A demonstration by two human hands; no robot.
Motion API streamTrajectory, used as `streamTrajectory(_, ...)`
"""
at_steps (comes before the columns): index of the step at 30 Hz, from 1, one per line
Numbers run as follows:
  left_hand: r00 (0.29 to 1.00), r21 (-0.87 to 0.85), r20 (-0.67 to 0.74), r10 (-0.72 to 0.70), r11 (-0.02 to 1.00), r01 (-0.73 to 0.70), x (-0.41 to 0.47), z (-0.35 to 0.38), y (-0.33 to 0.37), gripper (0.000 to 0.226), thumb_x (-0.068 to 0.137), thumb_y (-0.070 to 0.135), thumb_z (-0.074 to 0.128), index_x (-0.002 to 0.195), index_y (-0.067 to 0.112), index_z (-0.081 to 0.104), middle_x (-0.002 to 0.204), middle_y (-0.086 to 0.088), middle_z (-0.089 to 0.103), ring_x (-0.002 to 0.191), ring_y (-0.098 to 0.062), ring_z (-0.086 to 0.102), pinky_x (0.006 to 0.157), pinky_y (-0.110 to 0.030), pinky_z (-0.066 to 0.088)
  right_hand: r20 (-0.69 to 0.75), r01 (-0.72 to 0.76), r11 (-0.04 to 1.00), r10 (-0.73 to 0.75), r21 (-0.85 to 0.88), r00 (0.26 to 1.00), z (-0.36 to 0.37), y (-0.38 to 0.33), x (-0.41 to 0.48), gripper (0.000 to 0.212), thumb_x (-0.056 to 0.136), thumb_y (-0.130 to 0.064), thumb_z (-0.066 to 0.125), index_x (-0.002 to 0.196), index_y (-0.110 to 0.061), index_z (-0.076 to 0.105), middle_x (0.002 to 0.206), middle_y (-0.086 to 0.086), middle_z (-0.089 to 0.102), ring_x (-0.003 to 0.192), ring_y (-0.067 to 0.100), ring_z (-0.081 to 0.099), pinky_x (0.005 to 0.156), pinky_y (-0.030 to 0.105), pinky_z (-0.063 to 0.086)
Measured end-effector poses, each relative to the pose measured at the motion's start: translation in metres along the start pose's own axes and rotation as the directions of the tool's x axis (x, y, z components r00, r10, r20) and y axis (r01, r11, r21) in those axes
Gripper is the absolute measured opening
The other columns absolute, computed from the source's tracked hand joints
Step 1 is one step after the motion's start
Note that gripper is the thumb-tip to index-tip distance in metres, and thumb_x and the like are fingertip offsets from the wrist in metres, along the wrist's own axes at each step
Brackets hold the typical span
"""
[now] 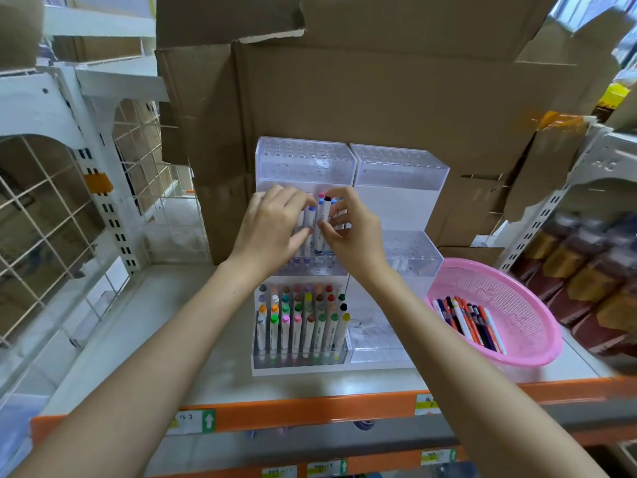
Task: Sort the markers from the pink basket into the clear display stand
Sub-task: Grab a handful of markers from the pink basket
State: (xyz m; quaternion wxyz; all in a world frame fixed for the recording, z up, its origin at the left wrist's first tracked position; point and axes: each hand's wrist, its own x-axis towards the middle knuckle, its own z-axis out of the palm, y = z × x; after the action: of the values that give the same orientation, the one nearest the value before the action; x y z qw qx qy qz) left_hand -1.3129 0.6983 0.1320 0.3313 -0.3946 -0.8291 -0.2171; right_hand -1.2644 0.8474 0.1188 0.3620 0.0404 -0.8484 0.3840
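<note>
A clear tiered display stand sits on the shelf against cardboard boxes. Its lowest left tier holds several white markers with coloured caps. At the middle left tier, my right hand pinches a white marker with a black cap, upright among other markers there. My left hand is beside it, fingers curled around the neighbouring blue-capped markers. The pink basket stands to the right of the stand with several pens and markers lying in it.
Large cardboard boxes rise behind the stand. A white wire-grid shelf frame is at the left, another shelf with brown packs at the right. The shelf's orange front edge carries labels.
</note>
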Motion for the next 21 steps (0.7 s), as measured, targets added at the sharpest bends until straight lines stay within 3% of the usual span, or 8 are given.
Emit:
streamTrajectory(5,0.999,-0.039,-0.046,-0.008,0.999,0.006,-0.004,0.000,-0.001,0.031,0.079,0.014,0.073,0.109,0.012,0.066,0.107,-0.004,0.065,0.103,-0.023,0.057,0.086,-0.036,0.041,0.020,-0.012,1.000,0.012,-0.008,1.000,0.000,0.000,-0.001,0.037,0.083,-0.003,0.071,0.111,-0.020,0.053,0.080,-0.001,0.054,0.066,0.015,0.059,0.056,0.013,0.043)
streamTrajectory(9,0.993,-0.050,-0.116,-0.034,0.998,0.028,-0.008,0.003,-0.003,0.027,0.082,0.009,0.069,0.109,0.013,0.068,0.103,-0.004,0.064,0.100,-0.023,0.057,0.087,-0.039,0.042,0.063,-0.018,1.000,0.019,-0.020,0.998,-0.001,-0.005,-0.001,0.038,0.084,0.000,0.068,0.111,-0.022,0.054,0.083,0.006,0.056,0.067,0.019,0.059,0.059,0.020,0.048)
streamTrajectory(13,0.994,-0.061,-0.104,-0.024,0.998,0.018,-0.009,0.002,-0.004,0.030,0.083,0.007,0.067,0.113,0.013,0.068,0.104,-0.005,0.063,0.100,-0.024,0.056,0.086,-0.040,0.043,0.047,0.004,1.000,-0.004,0.000,0.999,-0.002,-0.009,-0.003,0.049,0.083,0.004,0.067,0.103,-0.036,0.048,0.080,0.010,0.056,0.066,0.021,0.057,0.057,0.019,0.046)
streamTrajectory(18,0.995,-0.064,-0.099,-0.023,0.998,0.016,-0.012,0.001,-0.004,0.034,0.083,0.005,0.066,0.116,0.012,0.066,0.105,-0.006,0.063,0.100,-0.025,0.056,0.087,-0.040,0.043,0.049,-0.019,0.998,0.022,-0.064,0.999,0.002,-0.003,-0.004,0.034,0.081,0.001,0.070,0.106,-0.013,0.054,0.077,0.009,0.057,0.066,0.022,0.059,0.058,0.023,0.046)
streamTrajectory(21,0.995,-0.064,-0.099,-0.020,0.998,0.014,-0.012,0.000,-0.003,0.035,0.082,0.004,0.066,0.116,0.011,0.066,0.105,-0.007,0.063,0.101,-0.026,0.057,0.087,-0.040,0.043,0.037,-0.033,0.998,0.035,-0.056,0.999,0.004,0.002,-0.007,0.034,0.081,-0.001,0.072,0.109,-0.010,0.054,0.077,0.007,0.056,0.065,0.022,0.059,0.058,0.020,0.046)
